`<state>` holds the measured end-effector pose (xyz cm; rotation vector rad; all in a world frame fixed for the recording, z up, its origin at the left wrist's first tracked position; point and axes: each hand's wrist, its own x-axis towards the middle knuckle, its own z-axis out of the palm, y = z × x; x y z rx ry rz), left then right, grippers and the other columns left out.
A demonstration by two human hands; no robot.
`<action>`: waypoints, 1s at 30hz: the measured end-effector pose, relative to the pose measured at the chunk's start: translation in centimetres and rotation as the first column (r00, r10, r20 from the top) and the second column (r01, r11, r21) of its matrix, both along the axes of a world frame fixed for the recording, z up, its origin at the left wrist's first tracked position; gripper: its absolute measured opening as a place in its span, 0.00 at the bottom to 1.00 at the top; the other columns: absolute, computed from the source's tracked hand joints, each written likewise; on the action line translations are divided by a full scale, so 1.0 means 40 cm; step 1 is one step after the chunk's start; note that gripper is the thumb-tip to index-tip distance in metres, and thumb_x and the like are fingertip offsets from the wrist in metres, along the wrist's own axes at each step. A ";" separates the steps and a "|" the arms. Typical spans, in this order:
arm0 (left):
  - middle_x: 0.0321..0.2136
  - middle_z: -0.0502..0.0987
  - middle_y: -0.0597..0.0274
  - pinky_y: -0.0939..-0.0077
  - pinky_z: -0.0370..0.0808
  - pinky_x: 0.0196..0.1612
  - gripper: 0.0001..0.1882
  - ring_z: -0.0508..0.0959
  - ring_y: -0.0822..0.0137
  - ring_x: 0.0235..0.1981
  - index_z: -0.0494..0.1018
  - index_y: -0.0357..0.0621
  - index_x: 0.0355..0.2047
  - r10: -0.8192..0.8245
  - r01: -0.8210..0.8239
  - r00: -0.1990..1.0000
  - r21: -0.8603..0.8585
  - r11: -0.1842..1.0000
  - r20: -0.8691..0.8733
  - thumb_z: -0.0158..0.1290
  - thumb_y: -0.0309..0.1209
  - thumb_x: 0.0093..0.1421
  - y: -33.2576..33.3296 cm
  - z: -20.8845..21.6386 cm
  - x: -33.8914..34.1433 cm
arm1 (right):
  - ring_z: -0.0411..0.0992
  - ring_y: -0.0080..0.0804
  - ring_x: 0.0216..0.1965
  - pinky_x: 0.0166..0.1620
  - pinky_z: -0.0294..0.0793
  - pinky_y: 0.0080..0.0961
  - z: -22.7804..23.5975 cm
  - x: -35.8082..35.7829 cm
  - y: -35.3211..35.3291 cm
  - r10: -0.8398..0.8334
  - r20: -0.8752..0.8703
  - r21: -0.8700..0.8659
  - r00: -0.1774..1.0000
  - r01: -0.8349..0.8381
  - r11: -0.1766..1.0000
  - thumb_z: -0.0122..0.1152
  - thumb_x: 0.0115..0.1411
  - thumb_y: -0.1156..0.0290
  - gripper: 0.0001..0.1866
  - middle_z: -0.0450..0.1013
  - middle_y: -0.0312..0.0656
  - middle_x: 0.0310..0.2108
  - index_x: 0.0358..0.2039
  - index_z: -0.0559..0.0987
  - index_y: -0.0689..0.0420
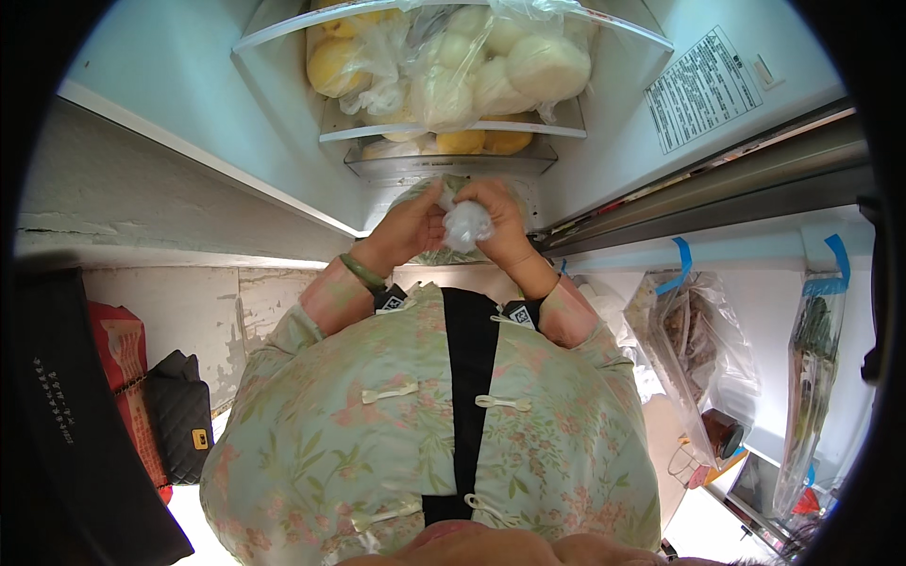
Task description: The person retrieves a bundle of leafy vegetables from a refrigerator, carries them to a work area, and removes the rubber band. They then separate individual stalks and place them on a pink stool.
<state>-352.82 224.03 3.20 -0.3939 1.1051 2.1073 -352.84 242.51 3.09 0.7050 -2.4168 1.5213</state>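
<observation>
In front of my chest, at the open refrigerator, both hands are at the gathered top of a see-through plastic bag. My left hand, with a green bangle on its wrist, has its fingers curled and pinches the plastic from the left. From the right, my right hand grips the bunched neck, thumb and fingers together. The bag's lower part spreads out behind and beneath my hands. Something greenish shows through it, but I cannot make out what.
Bags of round white items and yellow fruit fill the glass shelves ahead. The open door on my right holds bagged food and a dark jar. A wall and a black quilted bag are left.
</observation>
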 end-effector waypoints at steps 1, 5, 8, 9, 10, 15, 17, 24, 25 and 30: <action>0.31 0.79 0.60 0.75 0.74 0.36 0.17 0.79 0.68 0.31 0.76 0.39 0.37 0.080 -0.080 0.997 0.079 0.994 -0.009 0.50 0.42 0.64 0.016 -0.017 -0.004 | 0.69 0.38 0.41 0.48 0.68 0.29 -0.002 0.006 0.009 0.018 0.011 0.007 1.000 -0.018 1.000 0.65 0.42 0.79 0.14 0.75 0.37 0.35 0.32 0.77 0.54; 0.37 0.77 0.60 0.76 0.75 0.41 0.12 0.78 0.68 0.38 0.72 0.39 0.44 -0.032 0.039 0.969 0.023 0.999 -0.244 0.52 0.26 0.60 0.023 -0.069 -0.015 | 0.71 0.41 0.43 0.49 0.69 0.32 -0.028 0.035 0.066 0.015 0.044 -0.043 0.999 -0.013 0.999 0.63 0.46 0.80 0.13 0.76 0.41 0.39 0.35 0.78 0.55; 0.38 0.76 0.60 0.76 0.75 0.39 0.13 0.77 0.69 0.37 0.70 0.41 0.45 0.065 -0.067 0.971 -0.002 0.998 -0.229 0.50 0.21 0.59 0.038 -0.075 -0.010 | 0.73 0.41 0.40 0.46 0.71 0.31 -0.044 0.048 0.092 -0.092 0.110 -0.094 0.990 0.102 0.990 0.63 0.48 0.78 0.12 0.76 0.42 0.37 0.36 0.78 0.56; 0.39 0.75 0.60 0.76 0.75 0.40 0.13 0.77 0.69 0.37 0.70 0.41 0.45 0.061 -0.070 0.971 -0.030 0.997 -0.231 0.49 0.20 0.59 0.043 -0.069 -0.009 | 0.73 0.40 0.39 0.45 0.72 0.31 -0.046 0.048 0.093 -0.116 0.121 -0.078 0.986 0.126 0.989 0.63 0.49 0.78 0.12 0.76 0.42 0.36 0.36 0.78 0.57; 0.39 0.75 0.60 0.77 0.75 0.40 0.14 0.76 0.70 0.36 0.69 0.41 0.45 0.046 -0.052 0.972 -0.019 0.998 -0.231 0.48 0.20 0.59 0.046 -0.062 -0.009 | 0.73 0.40 0.38 0.44 0.72 0.30 -0.048 0.048 0.091 -0.152 0.125 -0.087 0.981 0.163 0.983 0.63 0.50 0.78 0.12 0.76 0.43 0.35 0.37 0.78 0.58; 0.39 0.74 0.61 0.76 0.74 0.41 0.11 0.75 0.70 0.34 0.69 0.41 0.44 0.036 -0.037 0.997 -0.017 0.999 -0.064 0.44 0.24 0.62 0.059 -0.040 -0.010 | 0.74 0.36 0.32 0.39 0.74 0.28 -0.064 0.019 0.050 -0.151 0.346 -0.038 0.926 0.174 0.984 0.64 0.51 0.73 0.13 0.75 0.44 0.30 0.38 0.77 0.63; 0.39 0.74 0.61 0.75 0.74 0.42 0.11 0.75 0.70 0.34 0.69 0.42 0.45 0.048 -0.049 0.998 0.028 0.998 0.039 0.41 0.27 0.64 0.061 -0.051 -0.014 | 0.74 0.36 0.30 0.37 0.74 0.27 -0.079 0.001 0.042 -0.136 0.415 0.012 0.899 0.144 0.989 0.64 0.51 0.72 0.14 0.75 0.44 0.28 0.38 0.77 0.64; 0.38 0.73 0.60 0.74 0.77 0.36 0.13 0.76 0.69 0.31 0.67 0.41 0.47 0.113 -0.157 0.951 -0.136 0.978 -0.287 0.41 0.31 0.65 0.067 -0.120 -0.008 | 0.72 0.36 0.28 0.34 0.73 0.28 -0.136 -0.029 0.037 -0.076 0.384 0.061 0.920 0.057 0.997 0.62 0.53 0.70 0.10 0.74 0.44 0.27 0.35 0.77 0.61; 0.37 0.74 0.59 0.75 0.77 0.36 0.14 0.76 0.68 0.31 0.66 0.39 0.48 0.117 -0.177 0.936 -0.156 0.972 -0.331 0.43 0.31 0.64 0.064 -0.125 -0.004 | 0.73 0.41 0.27 0.34 0.73 0.31 -0.139 -0.028 0.037 -0.081 0.311 0.078 0.947 0.059 0.995 0.61 0.53 0.70 0.09 0.73 0.45 0.26 0.33 0.77 0.60; 0.35 0.74 0.60 0.76 0.75 0.34 0.17 0.76 0.69 0.30 0.67 0.37 0.48 -0.191 -0.421 0.659 -0.568 0.707 -0.727 0.51 0.31 0.61 0.038 -0.123 -0.004 | 0.72 0.43 0.29 0.33 0.71 0.32 -0.134 -0.023 0.036 -0.165 0.288 0.147 0.943 0.127 0.981 0.58 0.55 0.71 0.08 0.72 0.48 0.27 0.31 0.71 0.60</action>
